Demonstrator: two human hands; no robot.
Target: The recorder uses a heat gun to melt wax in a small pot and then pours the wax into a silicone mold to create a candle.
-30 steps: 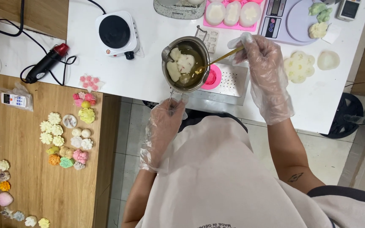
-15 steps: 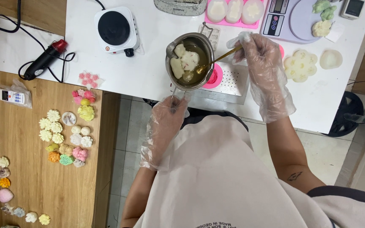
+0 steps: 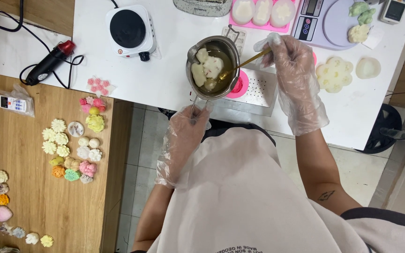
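My left hand (image 3: pixel 186 133), in a clear plastic glove, grips the handle of a small steel melting pot (image 3: pixel 213 67) held over the white table's front edge. In the pot, pale wax pieces (image 3: pixel 208 65) float in yellowish liquid. My right hand (image 3: pixel 292 70), gloved the same way, holds a gold spoon (image 3: pixel 242 63) whose bowl dips into the liquid. A pink round mould (image 3: pixel 237 86) sits just right of the pot on a white perforated tray (image 3: pixel 261 86).
A small white hot plate (image 3: pixel 131 32) stands at the back left, with a red and black heat gun (image 3: pixel 50 62) left of it. A scale (image 3: pixel 326 21), pink mould tray (image 3: pixel 262 12) and pale wax flowers (image 3: pixel 334 73) lie at the right. Several coloured wax flowers (image 3: pixel 71 150) cover the wooden bench.
The pot and both hands have shifted slightly to the right and farther up the table. The spoon stays in the liquid.
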